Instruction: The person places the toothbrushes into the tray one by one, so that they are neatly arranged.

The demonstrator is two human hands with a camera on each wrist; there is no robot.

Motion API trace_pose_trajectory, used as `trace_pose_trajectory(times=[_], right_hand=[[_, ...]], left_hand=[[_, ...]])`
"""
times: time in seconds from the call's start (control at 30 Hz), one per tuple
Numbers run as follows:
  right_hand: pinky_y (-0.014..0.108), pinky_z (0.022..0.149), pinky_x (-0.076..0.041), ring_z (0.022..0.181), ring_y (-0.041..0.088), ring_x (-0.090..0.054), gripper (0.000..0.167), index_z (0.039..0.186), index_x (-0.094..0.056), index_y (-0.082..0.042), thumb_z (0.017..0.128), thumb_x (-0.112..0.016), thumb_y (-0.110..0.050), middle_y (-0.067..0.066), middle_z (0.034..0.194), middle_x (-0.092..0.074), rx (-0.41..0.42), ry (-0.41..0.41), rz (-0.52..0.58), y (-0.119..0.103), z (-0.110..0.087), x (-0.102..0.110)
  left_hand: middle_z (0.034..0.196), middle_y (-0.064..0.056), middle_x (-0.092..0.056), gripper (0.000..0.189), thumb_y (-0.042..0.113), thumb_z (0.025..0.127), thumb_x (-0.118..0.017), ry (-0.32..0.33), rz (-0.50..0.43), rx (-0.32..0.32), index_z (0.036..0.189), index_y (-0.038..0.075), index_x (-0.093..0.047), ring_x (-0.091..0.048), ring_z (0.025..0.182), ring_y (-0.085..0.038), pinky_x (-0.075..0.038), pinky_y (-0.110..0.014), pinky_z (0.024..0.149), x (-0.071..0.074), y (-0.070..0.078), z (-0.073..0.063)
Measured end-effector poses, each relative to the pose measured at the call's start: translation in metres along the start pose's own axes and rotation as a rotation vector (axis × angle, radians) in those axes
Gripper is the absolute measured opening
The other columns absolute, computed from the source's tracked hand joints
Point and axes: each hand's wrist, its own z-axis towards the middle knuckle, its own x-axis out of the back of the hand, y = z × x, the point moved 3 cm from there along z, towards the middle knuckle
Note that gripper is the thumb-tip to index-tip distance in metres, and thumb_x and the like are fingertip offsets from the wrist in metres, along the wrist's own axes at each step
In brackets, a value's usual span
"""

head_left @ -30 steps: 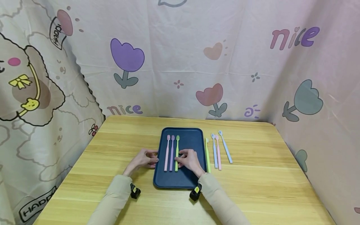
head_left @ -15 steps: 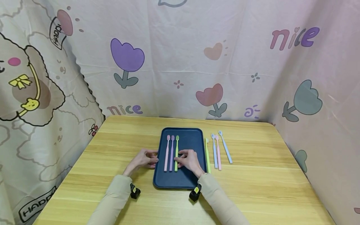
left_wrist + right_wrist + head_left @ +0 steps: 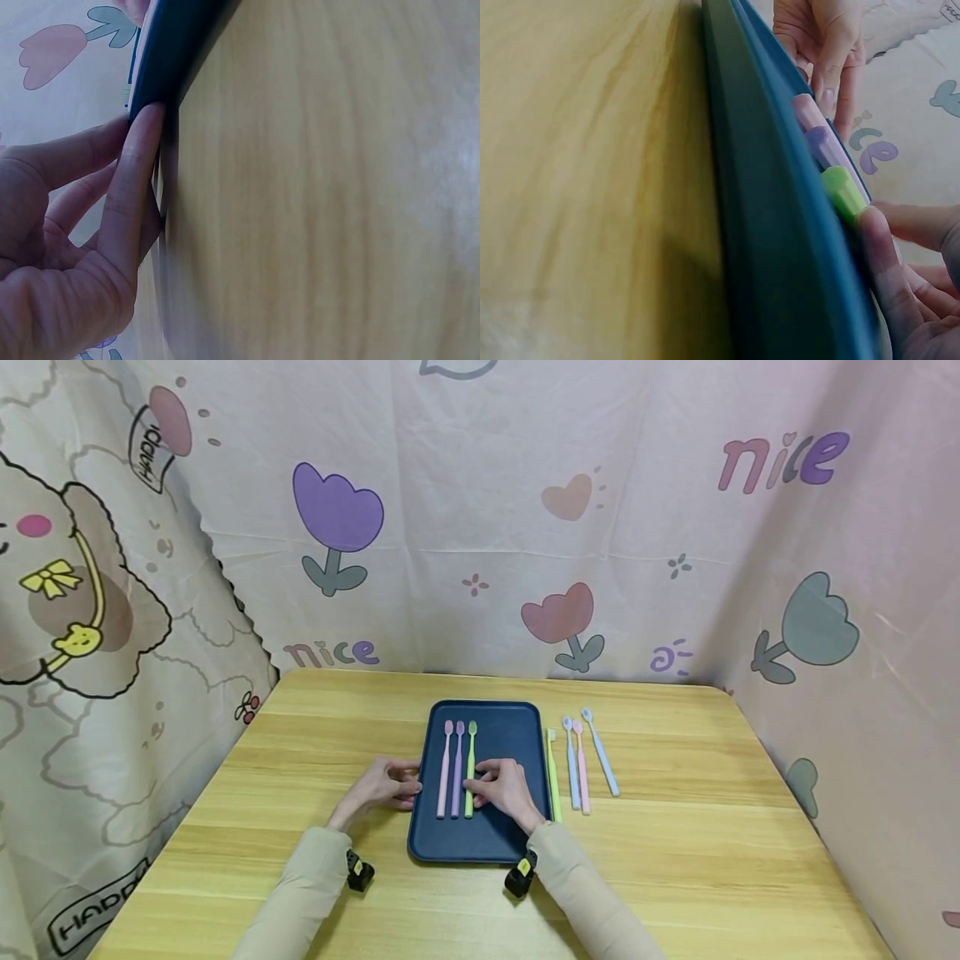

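Note:
In the head view a dark blue tray [image 3: 487, 843] lies on the table with three toothbrushes side by side on it: pink [image 3: 444, 772], purple [image 3: 457, 772] and green [image 3: 470, 747]. My right hand [image 3: 507, 787] reaches over the tray and pinches the green toothbrush's handle between thumb and fingers. In the right wrist view the green handle end [image 3: 843, 191] sits against the thumb tip. My left hand [image 3: 386, 782] grips the tray's left edge. The left wrist view shows its thumb [image 3: 131, 187] against the tray's side wall [image 3: 176, 52].
Right of the tray lie more toothbrushes: a yellow-green one [image 3: 553, 777] beside the rim, a blue one [image 3: 572, 768], a pink one [image 3: 582, 772] and a slanted blue one [image 3: 602, 756]. Patterned curtains [image 3: 465, 510] hang behind the wooden table [image 3: 675, 843].
The right hand and the green toothbrush have shifted very slightly left, toward the purple one. The left hand and the tray stay in place.

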Motion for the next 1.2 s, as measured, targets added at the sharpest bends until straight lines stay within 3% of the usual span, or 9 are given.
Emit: trace_pose_trajectory(times=[0.17, 0.33, 0.57, 0.67, 0.8, 1.03, 1.2], right_hand=[[0.031, 0.059, -0.064, 0.053, 0.011, -0.067, 0.044, 0.124, -0.065, 0.009, 0.09, -0.076, -0.017, 0.021, 0.079, -0.074, 0.079, 0.049, 0.055, -0.002, -0.006, 0.019], [0.03, 0.053, -0.062, 0.053, 0.009, -0.065, 0.037, 0.117, -0.065, 0.014, 0.088, -0.075, -0.006, 0.029, 0.083, -0.071, 0.131, 0.211, 0.126, 0.011, -0.019, 0.066], [0.014, 0.058, -0.056, 0.064, 0.0, -0.062, 0.035, 0.117, -0.067, 0.011, 0.086, -0.077, -0.003, 0.005, 0.081, -0.071, 0.015, 0.492, 0.096, 0.048, -0.04, 0.142], [0.01, 0.058, -0.053, 0.064, -0.003, -0.058, 0.035, 0.115, -0.068, 0.011, 0.085, -0.078, -0.003, 0.002, 0.081, -0.069, -0.004, 0.569, 0.066, 0.06, -0.044, 0.164], [0.008, 0.06, -0.051, 0.065, -0.004, -0.057, 0.033, 0.113, -0.07, 0.01, 0.085, -0.079, -0.006, 0.007, 0.082, -0.07, -0.009, 0.605, 0.024, 0.07, -0.045, 0.18], [0.011, 0.058, -0.049, 0.064, -0.004, -0.058, 0.031, 0.109, -0.073, 0.004, 0.086, -0.08, -0.016, -0.008, 0.077, -0.066, -0.052, 0.586, -0.043, 0.079, -0.043, 0.188], [0.012, 0.057, -0.048, 0.063, -0.003, -0.057, 0.032, 0.109, -0.073, 0.004, 0.086, -0.08, -0.016, -0.012, 0.076, -0.064, -0.074, 0.573, -0.073, 0.081, -0.041, 0.189]], left_hand=[[0.097, -0.016, -0.07, 0.055, -0.002, 0.092, -0.068, 0.011, 0.013, -0.005, 0.143, -0.009, -0.049, -0.071, 0.07, -0.014, -0.066, -0.032, 0.067, 0.001, -0.002, -0.001], [0.097, -0.016, -0.07, 0.055, 0.0, 0.091, -0.069, 0.019, 0.018, -0.002, 0.143, -0.008, -0.05, -0.071, 0.07, -0.014, -0.066, -0.033, 0.067, 0.001, -0.002, -0.001], [0.095, -0.015, -0.068, 0.056, -0.001, 0.091, -0.069, 0.027, 0.022, 0.014, 0.143, -0.008, -0.049, -0.07, 0.068, -0.014, -0.066, -0.032, 0.066, 0.003, -0.003, -0.004], [0.094, -0.014, -0.067, 0.057, -0.001, 0.091, -0.069, 0.021, 0.014, 0.01, 0.143, -0.008, -0.049, -0.07, 0.068, -0.014, -0.066, -0.032, 0.067, 0.003, -0.003, -0.005], [0.094, -0.014, -0.067, 0.057, -0.001, 0.091, -0.068, 0.001, 0.008, -0.007, 0.143, -0.009, -0.048, -0.07, 0.07, -0.014, -0.066, -0.032, 0.067, 0.003, -0.004, -0.004], [0.096, -0.016, -0.068, 0.056, -0.001, 0.092, -0.068, -0.008, 0.007, -0.014, 0.143, -0.009, -0.048, -0.071, 0.072, -0.015, -0.066, -0.033, 0.067, 0.001, -0.004, 0.0], [0.095, -0.015, -0.069, 0.056, -0.002, 0.092, -0.068, -0.012, -0.001, -0.015, 0.143, -0.01, -0.048, -0.071, 0.071, -0.014, -0.066, -0.032, 0.067, 0.0, -0.003, 0.003]])
